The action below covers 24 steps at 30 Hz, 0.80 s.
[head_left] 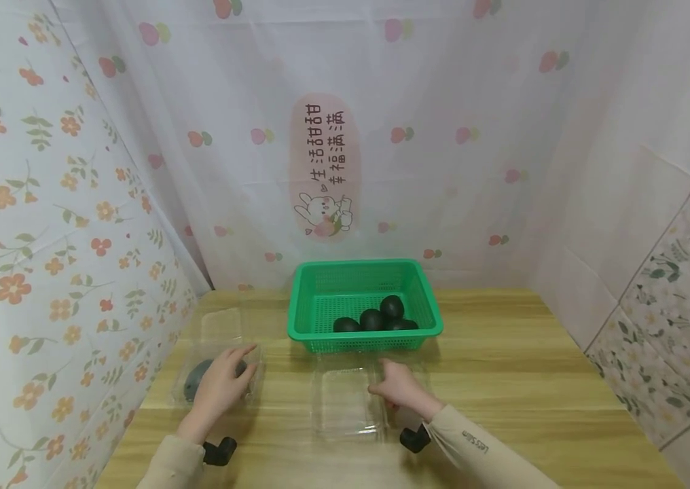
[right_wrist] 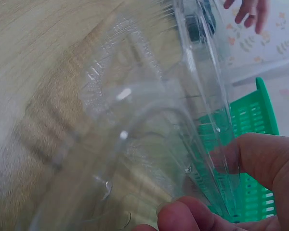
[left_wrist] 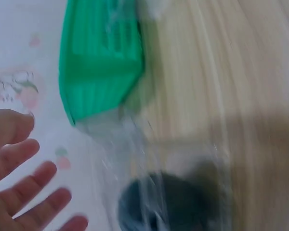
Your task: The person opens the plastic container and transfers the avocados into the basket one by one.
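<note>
My right hand [head_left: 403, 388] pinches the edge of a clear plastic clamshell box [head_left: 345, 404] in front of the green basket. In the right wrist view, thumb and fingers [right_wrist: 178, 216] bend around the rim of this box. To the left, another clear clamshell box [head_left: 221, 324] stands with its lid raised, holding dark oval fruits [head_left: 196, 380] that look like avocados. Over that box hovers my left hand [head_left: 223, 382], its fingers spread and relaxed. The left wrist view shows that hand [left_wrist: 26, 187] with nothing between its fingers, beside the blurred box and a dark fruit [left_wrist: 159, 207].
A green plastic basket [head_left: 299, 299] stands at the back of the wooden table [head_left: 492, 380], with several dark fruits [head_left: 372, 319] gathered on its right side. Patterned curtains [head_left: 443, 170] hang behind the table and on both sides.
</note>
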Tool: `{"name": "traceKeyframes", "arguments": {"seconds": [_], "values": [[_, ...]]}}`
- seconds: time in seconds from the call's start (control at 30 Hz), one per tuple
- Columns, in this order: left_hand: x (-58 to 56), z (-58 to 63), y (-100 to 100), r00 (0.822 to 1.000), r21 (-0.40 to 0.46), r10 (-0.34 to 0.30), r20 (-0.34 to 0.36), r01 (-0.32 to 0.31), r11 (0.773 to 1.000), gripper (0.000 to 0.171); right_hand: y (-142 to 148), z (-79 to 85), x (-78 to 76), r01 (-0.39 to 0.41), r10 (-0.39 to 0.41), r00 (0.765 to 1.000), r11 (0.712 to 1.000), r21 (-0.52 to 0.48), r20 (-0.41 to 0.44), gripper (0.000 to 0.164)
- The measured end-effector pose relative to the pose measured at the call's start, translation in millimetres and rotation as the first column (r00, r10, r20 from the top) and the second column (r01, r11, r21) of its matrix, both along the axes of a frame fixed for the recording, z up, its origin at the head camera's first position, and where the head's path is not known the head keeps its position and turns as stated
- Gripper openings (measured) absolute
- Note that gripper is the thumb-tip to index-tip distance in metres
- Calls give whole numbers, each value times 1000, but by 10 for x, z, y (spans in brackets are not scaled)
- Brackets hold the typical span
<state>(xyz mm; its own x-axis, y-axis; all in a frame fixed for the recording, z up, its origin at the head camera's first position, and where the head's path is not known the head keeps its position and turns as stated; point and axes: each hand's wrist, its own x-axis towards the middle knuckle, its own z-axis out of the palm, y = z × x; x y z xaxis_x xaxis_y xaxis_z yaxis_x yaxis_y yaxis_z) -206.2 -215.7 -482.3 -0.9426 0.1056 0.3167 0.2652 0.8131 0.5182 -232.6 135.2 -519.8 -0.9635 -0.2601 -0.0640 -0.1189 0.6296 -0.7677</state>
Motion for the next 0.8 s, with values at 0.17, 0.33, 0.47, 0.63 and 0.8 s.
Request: {"name": "traceKeyframes", "arguments": {"seconds": [0.17, 0.33, 0.47, 0.63, 0.8], "values": [[24, -81, -154, 999, -155, 19, -40, -25, 988, 51, 71, 26, -5, 3, -3, 1000, 999, 36, -10, 71], [62, -173, -263, 995, -208, 65, 76, -48, 977, 59, 160, 50, 14, 0, 2, 999, 998, 56, -33, 67], [72, -234, -308, 984, -190, 86, 153, -56, 980, 62, 238, 83, 35, -2, 5, 999, 998, 56, -54, 63], [72, -278, -317, 979, -189, 86, 184, -51, 981, 63, 333, 121, 37, 0, 6, 997, 996, 92, -71, 59], [74, -305, -303, 979, -196, 91, 182, -54, 979, 62, 420, 156, 45, 9, -2, 998, 994, 106, -68, 58]]}}
